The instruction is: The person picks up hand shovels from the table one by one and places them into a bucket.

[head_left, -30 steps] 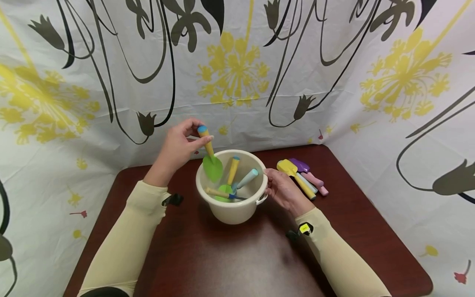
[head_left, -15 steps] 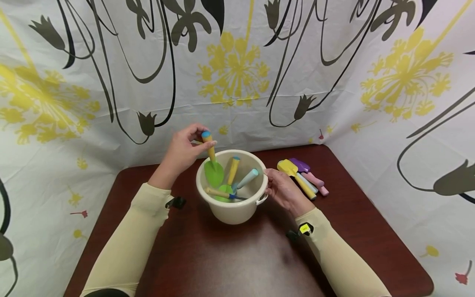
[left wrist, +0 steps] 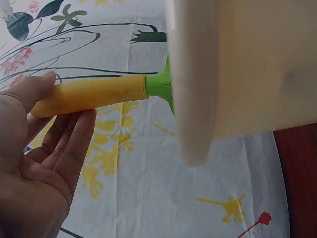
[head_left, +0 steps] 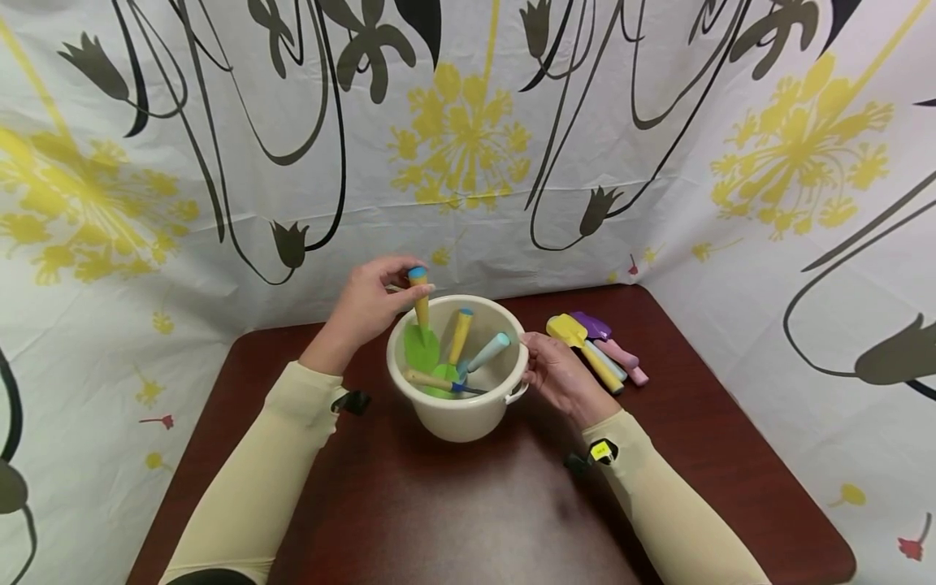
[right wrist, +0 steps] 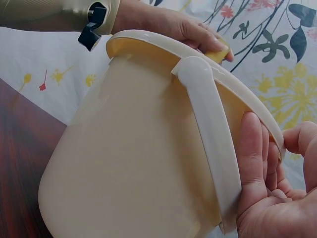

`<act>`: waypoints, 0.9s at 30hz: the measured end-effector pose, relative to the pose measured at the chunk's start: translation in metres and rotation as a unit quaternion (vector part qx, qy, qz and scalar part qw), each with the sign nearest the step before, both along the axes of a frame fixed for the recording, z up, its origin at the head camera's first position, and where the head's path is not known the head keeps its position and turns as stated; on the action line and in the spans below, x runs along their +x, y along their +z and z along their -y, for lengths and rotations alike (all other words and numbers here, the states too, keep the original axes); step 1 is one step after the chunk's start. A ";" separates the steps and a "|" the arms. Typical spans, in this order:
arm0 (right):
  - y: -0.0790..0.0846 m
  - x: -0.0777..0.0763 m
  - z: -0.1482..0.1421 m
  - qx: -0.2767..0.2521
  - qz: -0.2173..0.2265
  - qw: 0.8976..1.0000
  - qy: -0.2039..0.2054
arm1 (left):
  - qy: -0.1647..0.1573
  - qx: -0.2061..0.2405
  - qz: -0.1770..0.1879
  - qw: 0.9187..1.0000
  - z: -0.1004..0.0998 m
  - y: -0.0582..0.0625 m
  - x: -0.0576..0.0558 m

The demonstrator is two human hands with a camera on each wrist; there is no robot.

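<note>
My left hand (head_left: 371, 299) pinches the blue-tipped yellow handle of a green toy trowel (head_left: 422, 348), its blade down inside the cream bucket (head_left: 455, 424). In the left wrist view, thumb and fingers grip the yellow handle (left wrist: 99, 94), and the bucket wall hides most of the blade. My right hand (head_left: 563, 372) holds the bucket's rim on the right side, thumb over the edge and fingers beneath it, beside the white bail handle (right wrist: 210, 134). Inside the bucket lie another green trowel with a yellow handle (head_left: 461, 335), a tool with a light blue handle (head_left: 488, 351) and one with a tan handle (head_left: 430, 379).
Right of the bucket, a yellow trowel (head_left: 567, 329), a purple one (head_left: 591, 325) and pink and pale blue handles lie heaped on the dark red table (head_left: 468, 512). A flower-printed white curtain (head_left: 468, 244) stands behind the table and at both sides.
My left hand has moved right and down, lowering the green trowel from over the bucket's left rim further into it. The right hand and the bucket stay where they were.
</note>
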State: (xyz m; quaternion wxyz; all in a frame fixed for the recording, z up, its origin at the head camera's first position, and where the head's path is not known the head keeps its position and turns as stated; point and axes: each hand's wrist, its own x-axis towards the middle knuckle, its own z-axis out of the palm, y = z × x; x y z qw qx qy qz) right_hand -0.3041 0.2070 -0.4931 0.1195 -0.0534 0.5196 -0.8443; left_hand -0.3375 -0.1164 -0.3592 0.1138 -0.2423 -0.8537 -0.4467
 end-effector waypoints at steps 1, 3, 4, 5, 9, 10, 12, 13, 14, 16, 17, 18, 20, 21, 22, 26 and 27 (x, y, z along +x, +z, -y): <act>0.000 0.000 0.000 0.000 -0.001 1.000 0.000 | 0.000 -0.003 0.002 1.000 0.000 -0.001 -0.001; -0.001 0.000 0.000 0.000 -0.002 1.000 0.001 | 0.000 -0.009 0.006 1.000 -0.001 -0.003 -0.002; -0.001 0.000 -0.001 -0.001 -0.003 1.000 0.001 | 0.000 -0.011 0.008 1.000 -0.001 -0.004 -0.003; -0.001 0.000 -0.001 -0.001 -0.003 1.000 0.002 | -0.001 -0.012 0.009 1.000 -0.001 -0.005 -0.004; -0.001 0.000 -0.001 -0.004 -0.005 1.000 0.001 | 0.001 -0.021 0.016 1.000 -0.003 -0.009 -0.008; -0.001 0.000 -0.001 -0.005 -0.006 1.000 0.001 | 0.002 -0.027 0.019 0.999 -0.003 -0.010 -0.010; -0.002 0.000 -0.001 -0.005 -0.006 1.000 0.002 | 0.005 -0.039 0.028 0.999 -0.005 -0.011 -0.012; -0.001 0.000 -0.001 -0.004 -0.006 1.000 0.002 | 0.007 -0.045 0.033 0.998 -0.005 -0.012 -0.014; -0.001 0.000 -0.001 -0.004 -0.005 1.000 0.002 | 0.007 -0.050 0.040 0.998 -0.005 -0.013 -0.015; -0.001 0.000 -0.001 -0.004 -0.004 1.000 0.002 | 0.005 -0.058 0.055 0.997 -0.007 -0.015 -0.017; -0.001 0.000 -0.001 -0.004 -0.004 1.000 0.002 | 0.002 -0.060 0.062 0.996 -0.007 -0.015 -0.018; -0.001 0.000 -0.001 -0.004 -0.003 1.000 0.002 | 0.001 -0.066 0.068 0.996 -0.008 -0.016 -0.019; -0.001 0.000 -0.001 -0.005 -0.002 1.000 0.003 | -0.004 -0.079 0.078 0.994 -0.009 -0.016 -0.021; -0.001 0.001 -0.001 -0.005 -0.002 1.000 0.003 | -0.006 -0.088 0.080 0.993 -0.009 -0.017 -0.022; -0.001 0.001 -0.001 -0.005 -0.002 1.000 0.003 | -0.008 -0.098 0.082 0.992 -0.010 -0.017 -0.022; -0.001 0.001 -0.001 -0.005 -0.001 1.000 0.001 | -0.013 -0.135 0.088 0.987 -0.013 -0.018 -0.025; -0.001 0.001 -0.001 -0.005 -0.001 1.000 0.001 | -0.013 -0.144 0.090 0.985 -0.014 -0.019 -0.026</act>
